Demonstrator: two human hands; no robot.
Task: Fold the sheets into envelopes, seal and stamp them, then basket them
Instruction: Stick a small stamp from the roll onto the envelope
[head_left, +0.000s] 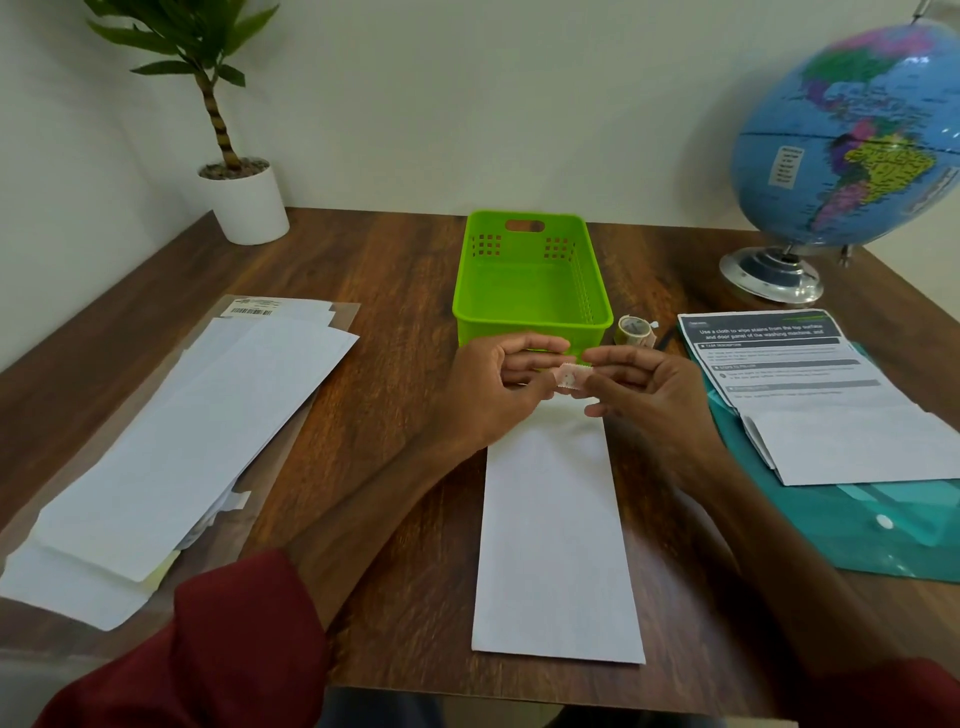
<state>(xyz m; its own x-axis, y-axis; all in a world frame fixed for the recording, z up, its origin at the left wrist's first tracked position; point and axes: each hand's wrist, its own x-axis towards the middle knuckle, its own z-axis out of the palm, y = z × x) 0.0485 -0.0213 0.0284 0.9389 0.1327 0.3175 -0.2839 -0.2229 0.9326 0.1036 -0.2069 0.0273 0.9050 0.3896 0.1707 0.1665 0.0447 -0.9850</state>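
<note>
The envelope, long and white, is lying flat on the wooden tabletop, its far end passing under both hands and its near end reaching the tabletop's front edge. Above that far end, the left hand and the right hand are together pinching a small piece of patterned tape; the left thumb and forefinger are closing on one end, the right fingertips on the other, with the remaining fingers curling loosely. Just beyond the hands, a green basket is sitting with nothing visible inside it. Beside the right hand's fingertips, at the basket's corner, a roll of tape is resting. Farther out from the right hand, printed sheets are lying on a teal folder, with a globe behind them. Well apart from the left hand, a stack of white envelopes is spreading across a clear sleeve, and a potted plant is standing in the far corner.
</note>
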